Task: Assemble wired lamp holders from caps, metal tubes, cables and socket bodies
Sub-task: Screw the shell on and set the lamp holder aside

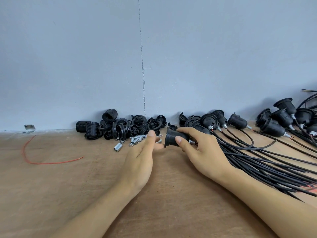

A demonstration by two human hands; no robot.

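Observation:
My right hand [197, 148] grips a black lamp holder [172, 137] lying on its side, wide rim to the left, a metal tube and cable at its right end. My left hand [144, 157] is open, palm turned right, fingers straight, just left of the holder's rim and not holding anything. Behind the hands lies a heap of black caps and socket bodies [120, 127] against the wall, with several short metal tubes [135, 140] scattered in front of it.
Finished wired holders [281, 121] lie in rows at the right, their black cables [267, 162] fanning toward the table's right edge. A loose red wire [41, 160] curves on the wooden table at left. A metal bracket [29, 128] sits by the grey wall.

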